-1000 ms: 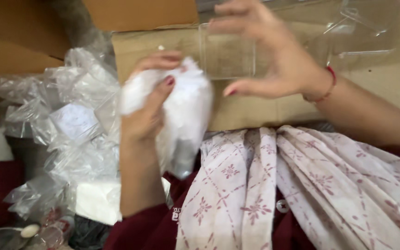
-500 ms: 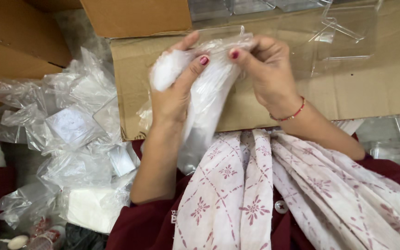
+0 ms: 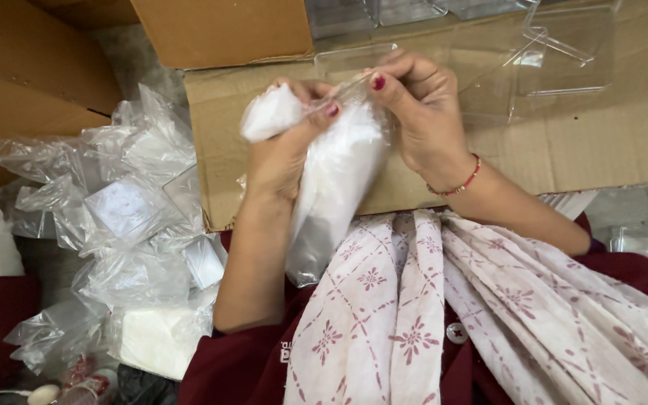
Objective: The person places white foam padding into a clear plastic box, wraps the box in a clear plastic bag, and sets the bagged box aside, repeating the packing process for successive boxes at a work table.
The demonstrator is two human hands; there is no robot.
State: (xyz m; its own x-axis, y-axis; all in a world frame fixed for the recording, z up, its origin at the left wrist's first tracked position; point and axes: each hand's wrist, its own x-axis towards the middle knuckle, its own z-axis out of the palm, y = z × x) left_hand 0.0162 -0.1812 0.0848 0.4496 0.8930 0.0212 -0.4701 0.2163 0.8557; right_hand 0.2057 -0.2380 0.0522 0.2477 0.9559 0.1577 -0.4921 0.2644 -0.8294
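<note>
- Now we hold a clear plastic bag (image 3: 335, 187) of white stuff upright above our lap.
- Left hand (image 3: 283, 150) grips its side; right hand (image 3: 421, 112) pinches its mouth.
- Judged step: working the mouth, needing a steady pinch.
- Beyond: cardboard box (image 3: 564, 142), pile of bags (image 3: 129, 225).

One head cam only, looking steeply down from above, close in on both hands (image 3: 354, 142) at chest height; cardboard (image 3: 579, 150) fills the top, lap & scarf (image 3: 444, 315) the bottom edge; no 2nd view to overlap
</note>
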